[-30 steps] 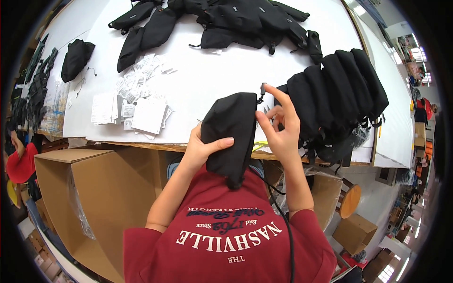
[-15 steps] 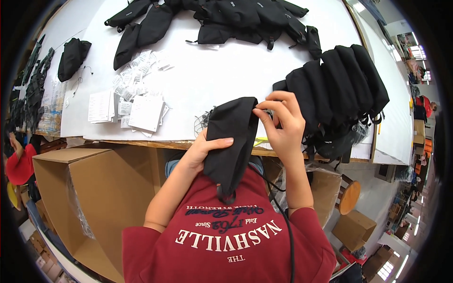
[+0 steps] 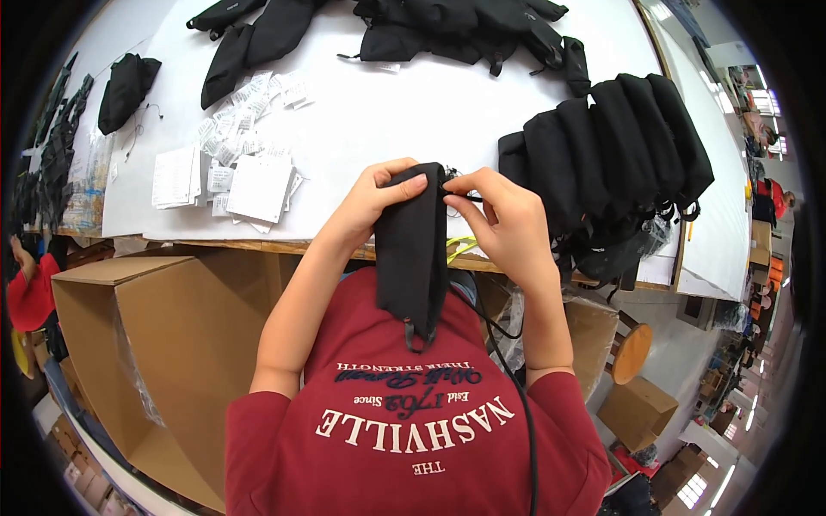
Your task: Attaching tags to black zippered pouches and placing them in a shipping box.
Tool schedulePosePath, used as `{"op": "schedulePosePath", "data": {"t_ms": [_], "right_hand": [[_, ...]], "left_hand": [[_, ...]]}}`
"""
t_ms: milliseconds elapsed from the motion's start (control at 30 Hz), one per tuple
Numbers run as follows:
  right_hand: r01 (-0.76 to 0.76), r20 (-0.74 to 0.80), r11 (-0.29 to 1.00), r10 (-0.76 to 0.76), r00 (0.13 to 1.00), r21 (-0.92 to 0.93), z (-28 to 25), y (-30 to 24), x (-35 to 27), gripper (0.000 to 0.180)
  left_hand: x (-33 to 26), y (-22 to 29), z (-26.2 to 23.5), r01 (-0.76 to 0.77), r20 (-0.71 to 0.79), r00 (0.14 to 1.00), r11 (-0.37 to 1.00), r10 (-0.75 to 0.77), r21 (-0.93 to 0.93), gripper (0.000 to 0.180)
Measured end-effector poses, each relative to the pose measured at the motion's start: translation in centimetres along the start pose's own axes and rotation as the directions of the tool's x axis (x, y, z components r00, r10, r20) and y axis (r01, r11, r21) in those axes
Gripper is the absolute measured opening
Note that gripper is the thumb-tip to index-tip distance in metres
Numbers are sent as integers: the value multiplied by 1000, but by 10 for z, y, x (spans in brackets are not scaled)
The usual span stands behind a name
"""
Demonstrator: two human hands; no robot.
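Observation:
A long black fabric pouch hangs upright in front of my chest, its top end over the table's near edge. My left hand is closed on its upper end, thumb lying across the front face. Beside the pouch's upper right edge, my right hand pinches a thin dark strip between thumb and forefinger; whether it is a cord or a zip pull I cannot tell. At the pouch's lower end hangs a small loop. Thin dark strings show on the table behind the right fingertips.
White paper cards and a heap of small white tags lie left on the table. Stacked black pouches stand right, with more black pouches at the back. An open cardboard box sits below left.
My left hand has moved up to the pouch's top end. The pouch has turned more upright and narrower to view. My right hand has shifted slightly left and down, still pinching at the edge.

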State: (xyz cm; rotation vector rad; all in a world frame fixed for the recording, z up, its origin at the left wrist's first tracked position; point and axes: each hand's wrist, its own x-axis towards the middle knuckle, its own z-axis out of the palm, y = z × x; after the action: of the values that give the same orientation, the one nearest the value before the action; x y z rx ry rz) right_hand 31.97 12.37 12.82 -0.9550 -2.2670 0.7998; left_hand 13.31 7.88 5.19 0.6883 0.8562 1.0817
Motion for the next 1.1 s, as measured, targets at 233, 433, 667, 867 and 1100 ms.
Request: {"op": "schedulePosePath", "data": {"t_ms": [233, 433, 667, 867, 1100], "right_hand": [[225, 233, 972, -235, 944, 69, 4, -14, -12, 11], [265, 303, 951, -302, 904, 158, 18, -26, -22, 12], [239, 193, 952, -202, 960, -192, 0, -33, -16, 36], [303, 222, 903, -242, 945, -306, 8, -29, -21, 62], [264, -138, 951, -287, 948, -164, 6, -2, -17, 39]], "left_hand": [[16, 1, -38, -137, -189, 979, 940, 80, -311, 29], [15, 22, -62, -201, -194, 968, 957, 161, -208, 28], [2, 31, -59, -235, -432, 897, 929, 95, -285, 26], [-18, 9, -49, -151, -386, 915, 784, -120, -602, 30], [-53, 4, -4, -64, -415, 883, 819, -220, -570, 58]]}}
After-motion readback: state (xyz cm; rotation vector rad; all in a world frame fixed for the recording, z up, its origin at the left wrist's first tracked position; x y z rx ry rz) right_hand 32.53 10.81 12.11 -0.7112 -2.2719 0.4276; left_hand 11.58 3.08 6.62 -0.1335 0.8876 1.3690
